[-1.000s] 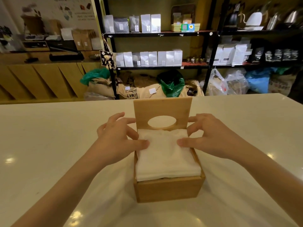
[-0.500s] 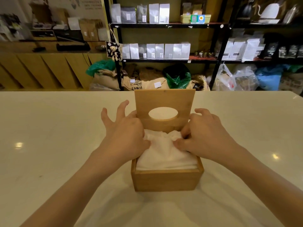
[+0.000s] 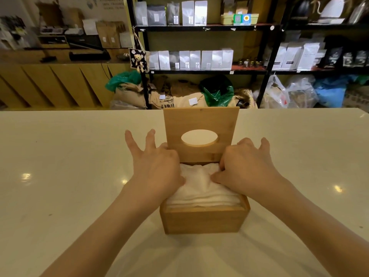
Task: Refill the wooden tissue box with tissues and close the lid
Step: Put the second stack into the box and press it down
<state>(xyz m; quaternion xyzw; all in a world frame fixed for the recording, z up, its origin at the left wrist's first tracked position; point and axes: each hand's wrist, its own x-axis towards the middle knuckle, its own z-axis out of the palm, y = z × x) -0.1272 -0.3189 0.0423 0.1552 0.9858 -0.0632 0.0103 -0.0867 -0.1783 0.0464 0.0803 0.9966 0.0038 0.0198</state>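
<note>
On the pale bench (image 3: 60,176) the left hand (image 3: 155,166) lies over the left side of the stack of tissues (image 3: 201,186), palm down; two of its fingers (image 3: 129,140) splay up and out past the box's left wall, while the thumb presses into the white pile, so it pushes on the stack without gripping it. In the middle sits the wooden tissue box (image 3: 203,220), near the bench's front edge, with the tissues inside it, their top rumpled and standing a little above the rim. Behind them the lid (image 3: 201,120) stands upright on its back edge, its oval opening facing the camera. The right hand (image 3: 245,168) mirrors the left: its fingers curl down at the right back corner, thumb pressed into the pile, clasping nothing that I can make out. By my reading, the refill is nearly done; what is left is to settle the stack below the rim and bring the lid down shut.
</note>
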